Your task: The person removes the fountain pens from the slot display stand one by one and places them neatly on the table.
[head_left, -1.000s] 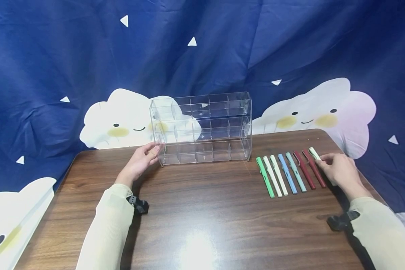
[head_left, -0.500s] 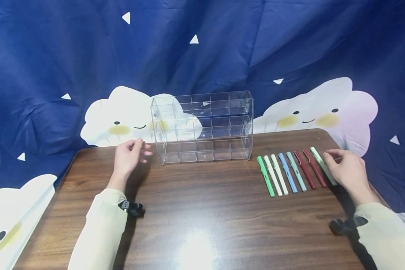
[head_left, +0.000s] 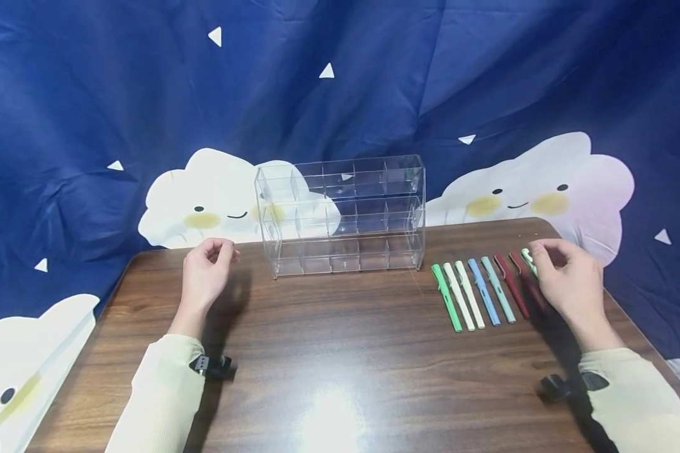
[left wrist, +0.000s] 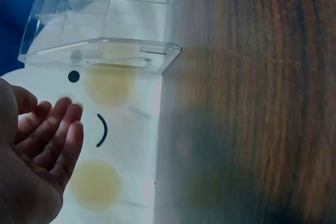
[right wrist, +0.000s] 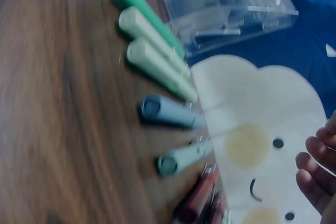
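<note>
A clear acrylic organizer (head_left: 345, 255) with tiers of compartments stands at the back of the table. Left of it, my left hand (head_left: 204, 272) hovers with loosely bent fingers, apart from its side and holding nothing. On the right lies a row of capped pens: a green pen (head_left: 446, 297), two whitish pens (head_left: 460, 299), a blue pen (head_left: 484, 292), a pale teal pen (head_left: 498, 289), two dark red pens (head_left: 511, 286) and a pale green pen (head_left: 527, 257). My right hand (head_left: 569, 283) is over the row's right end, partly hiding the last pens; its fingers (right wrist: 315, 163) bend loosely, with nothing in them.
The brown wooden table (head_left: 328, 352) extends in front of the organizer. Behind it hangs a blue curtain (head_left: 374, 82) printed with white clouds. Black camera mounts (head_left: 211, 365) sit at both wrists.
My left hand has let go of the organizer's left side and drawn back left. My right hand has released the pale green pen, lifting a little over the row's end.
</note>
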Demonstrator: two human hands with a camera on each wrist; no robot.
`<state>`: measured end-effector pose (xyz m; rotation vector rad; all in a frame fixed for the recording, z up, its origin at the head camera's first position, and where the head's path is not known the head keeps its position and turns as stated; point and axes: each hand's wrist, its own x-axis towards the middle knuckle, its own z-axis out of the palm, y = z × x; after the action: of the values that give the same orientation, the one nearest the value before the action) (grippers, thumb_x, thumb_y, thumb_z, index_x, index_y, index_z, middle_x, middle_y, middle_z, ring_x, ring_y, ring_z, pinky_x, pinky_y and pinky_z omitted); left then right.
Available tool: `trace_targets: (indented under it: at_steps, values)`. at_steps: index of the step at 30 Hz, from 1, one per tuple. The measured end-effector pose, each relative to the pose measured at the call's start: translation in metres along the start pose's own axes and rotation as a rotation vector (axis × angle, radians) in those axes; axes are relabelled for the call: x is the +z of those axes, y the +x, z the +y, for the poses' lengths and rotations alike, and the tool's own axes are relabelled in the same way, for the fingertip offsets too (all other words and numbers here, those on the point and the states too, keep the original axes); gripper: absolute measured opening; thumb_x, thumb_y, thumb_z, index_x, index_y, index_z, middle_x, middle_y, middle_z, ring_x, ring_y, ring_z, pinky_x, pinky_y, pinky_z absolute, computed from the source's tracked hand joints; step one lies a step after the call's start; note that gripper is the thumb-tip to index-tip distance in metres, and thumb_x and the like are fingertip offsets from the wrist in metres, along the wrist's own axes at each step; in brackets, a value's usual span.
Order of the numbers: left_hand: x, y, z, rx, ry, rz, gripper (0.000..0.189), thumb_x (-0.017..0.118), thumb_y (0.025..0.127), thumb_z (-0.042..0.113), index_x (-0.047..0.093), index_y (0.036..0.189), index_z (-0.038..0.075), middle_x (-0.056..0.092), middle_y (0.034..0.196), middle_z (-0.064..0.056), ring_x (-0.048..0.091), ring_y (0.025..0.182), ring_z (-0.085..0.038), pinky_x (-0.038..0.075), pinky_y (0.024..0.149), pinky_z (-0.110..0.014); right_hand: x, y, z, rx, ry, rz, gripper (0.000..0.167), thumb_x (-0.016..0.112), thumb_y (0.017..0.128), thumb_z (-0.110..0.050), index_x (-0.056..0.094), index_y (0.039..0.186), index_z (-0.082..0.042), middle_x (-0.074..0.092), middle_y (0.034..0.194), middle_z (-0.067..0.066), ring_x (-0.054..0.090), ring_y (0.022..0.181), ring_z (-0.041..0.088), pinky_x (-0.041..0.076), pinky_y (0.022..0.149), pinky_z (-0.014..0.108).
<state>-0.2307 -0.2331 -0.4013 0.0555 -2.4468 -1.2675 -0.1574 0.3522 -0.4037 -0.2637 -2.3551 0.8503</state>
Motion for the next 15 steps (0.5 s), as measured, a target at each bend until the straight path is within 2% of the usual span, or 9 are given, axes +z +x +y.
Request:
trace_targets:
  at_steps: [2, 3, 5, 7, 9, 10, 12, 15]
  values:
    - [-0.001, -0.003, 0.003, 0.043, 0.050, 0.024, 0.025, 0.058, 0.108, 0.017, 0.077, 0.105, 0.001, 0.082, 0.096, -0.018, 0.062, 0.075, 0.011, 0.046, 0.069, -0.006, 0.001, -0.002, -0.008, -0.023, 0.028, 0.015, 0.026, 0.067, 0.102, -0.019, 0.080, 0.110, 0.002, 0.055, 0.078, -0.049, 0.041, 0.069, -0.030, 0.035, 0.067, 0.005]
    - [-0.001, -0.005, 0.005, 0.063, 0.066, 0.036, 0.024, 0.058, 0.108, 0.016, 0.077, 0.105, 0.001, 0.082, 0.096, -0.018, 0.064, 0.076, 0.008, 0.046, 0.069, -0.006, 0.001, -0.003, -0.011, -0.036, 0.041, 0.023, 0.026, 0.068, 0.102, -0.019, 0.080, 0.109, 0.002, 0.045, 0.080, -0.057, 0.043, 0.070, -0.030, 0.035, 0.068, 0.003]
    - [-0.003, -0.008, 0.009, 0.098, 0.095, 0.057, 0.024, 0.059, 0.108, 0.016, 0.078, 0.106, 0.001, 0.082, 0.096, -0.017, 0.068, 0.080, -0.002, 0.047, 0.071, -0.008, 0.003, -0.005, -0.020, -0.074, 0.069, 0.039, 0.024, 0.069, 0.101, -0.016, 0.080, 0.108, 0.003, 0.045, 0.084, -0.059, 0.044, 0.074, -0.031, 0.034, 0.071, 0.001]
    - [-0.005, -0.012, 0.013, 0.147, 0.123, 0.079, 0.023, 0.059, 0.107, 0.014, 0.077, 0.107, -0.001, 0.081, 0.097, -0.019, 0.074, 0.084, -0.019, 0.053, 0.076, -0.017, 0.005, -0.007, -0.028, -0.112, 0.092, 0.060, 0.021, 0.070, 0.100, -0.014, 0.080, 0.105, 0.004, 0.047, 0.087, -0.057, 0.045, 0.079, -0.032, 0.034, 0.074, 0.002]
    - [-0.006, -0.015, 0.016, 0.208, 0.146, 0.100, 0.021, 0.061, 0.105, 0.011, 0.076, 0.109, -0.002, 0.080, 0.101, -0.022, 0.075, 0.091, -0.035, 0.059, 0.084, -0.033, 0.007, -0.008, -0.037, -0.147, 0.117, 0.074, 0.018, 0.071, 0.099, -0.011, 0.080, 0.104, 0.004, 0.053, 0.091, -0.048, 0.046, 0.084, -0.032, 0.035, 0.077, 0.003]
    - [-0.007, -0.017, 0.018, 0.241, 0.157, 0.110, 0.020, 0.061, 0.104, 0.010, 0.076, 0.109, -0.003, 0.079, 0.102, -0.023, 0.075, 0.094, -0.039, 0.059, 0.087, -0.041, 0.009, -0.009, -0.041, -0.166, 0.129, 0.080, 0.016, 0.072, 0.099, -0.009, 0.080, 0.104, 0.004, 0.061, 0.091, -0.040, 0.046, 0.085, -0.031, 0.035, 0.078, 0.003]
    - [-0.006, -0.019, 0.021, 0.309, 0.184, 0.124, 0.018, 0.063, 0.102, 0.008, 0.075, 0.110, -0.004, 0.078, 0.105, -0.025, 0.074, 0.100, -0.045, 0.059, 0.092, -0.054, 0.011, -0.010, -0.049, -0.213, 0.153, 0.086, 0.014, 0.071, 0.098, -0.006, 0.079, 0.103, 0.004, 0.074, 0.091, -0.016, 0.048, 0.088, -0.031, 0.034, 0.080, 0.002]
    - [-0.006, -0.023, 0.029, 0.381, 0.221, 0.124, 0.019, 0.062, 0.101, 0.008, 0.074, 0.111, -0.003, 0.077, 0.109, -0.024, 0.072, 0.107, -0.046, 0.057, 0.095, -0.060, 0.013, -0.011, -0.060, -0.297, 0.184, 0.091, 0.012, 0.070, 0.098, -0.001, 0.078, 0.103, 0.006, 0.078, 0.094, 0.018, 0.050, 0.090, -0.027, 0.034, 0.080, 0.002]
